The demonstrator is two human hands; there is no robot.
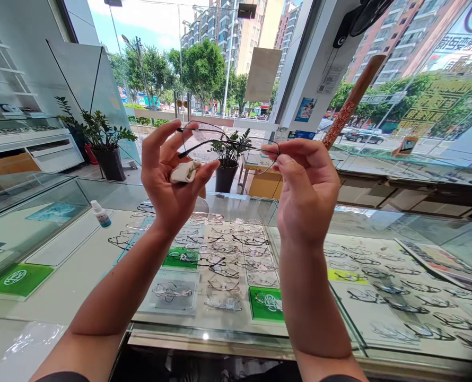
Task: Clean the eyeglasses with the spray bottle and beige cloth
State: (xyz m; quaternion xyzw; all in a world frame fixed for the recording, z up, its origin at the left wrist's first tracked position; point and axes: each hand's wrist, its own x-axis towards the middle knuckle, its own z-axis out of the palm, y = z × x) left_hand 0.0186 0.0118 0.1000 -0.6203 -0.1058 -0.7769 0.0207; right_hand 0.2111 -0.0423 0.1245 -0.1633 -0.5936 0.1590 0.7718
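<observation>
Glasses point(230, 141) aloft at upper centre of frame, against bright window point(202, 71), likely for clear sight through both sides. Right hand point(309, 196): thumb and forefinger closed in pinch on rim's outer end, probably to leave middle uncovered. Left hand point(172, 199): half-curled near opposite end, white cloth point(183, 172) tucked in palm, presumably for quick reach; exact fingertip contact hard to tell. Below, case point(236, 336) with rows of eyewear point(224, 285); bottle point(102, 215) at centre left, apart from arms.
</observation>
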